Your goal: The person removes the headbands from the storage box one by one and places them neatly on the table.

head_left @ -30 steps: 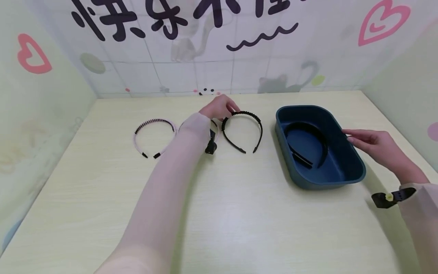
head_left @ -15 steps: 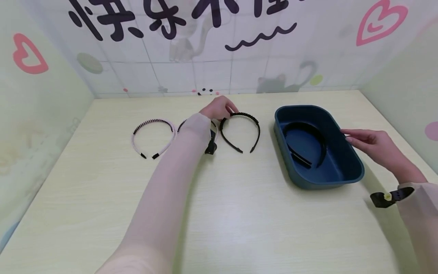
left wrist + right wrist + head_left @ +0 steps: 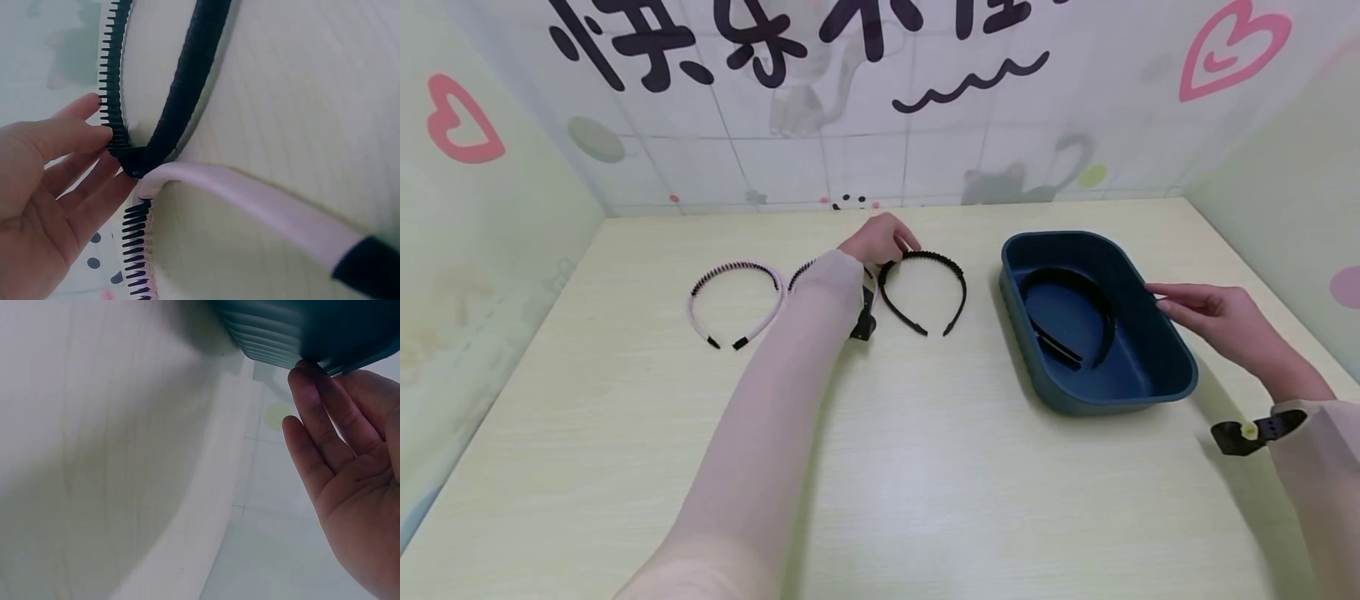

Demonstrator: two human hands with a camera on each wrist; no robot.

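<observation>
My left hand (image 3: 878, 239) pinches a black headband (image 3: 961, 287) between thumb and fingers at the upper left of its curve. In the left wrist view its toothed band (image 3: 112, 69) runs past the thumb, close beside a pink headband (image 3: 244, 187). That pink one is mostly covered by my left forearm in the head view. Another pink toothed headband (image 3: 772, 312) lies further left on the table. My right hand (image 3: 1217, 317) grips the right rim of a blue bin (image 3: 1138, 379), thumb on one side and fingers on the other. Black headband pieces (image 3: 1108, 317) lie inside the bin.
A pale wooden table (image 3: 910, 483) carries everything, with a printed back wall (image 3: 865, 158) close behind the headbands. Side panels rise at left and right. My left forearm (image 3: 760, 400) crosses over the table's middle-left.
The black headband, with my left hand on it, has shifted slightly left and a little nearer to me. My right hand and the bin hold their places.
</observation>
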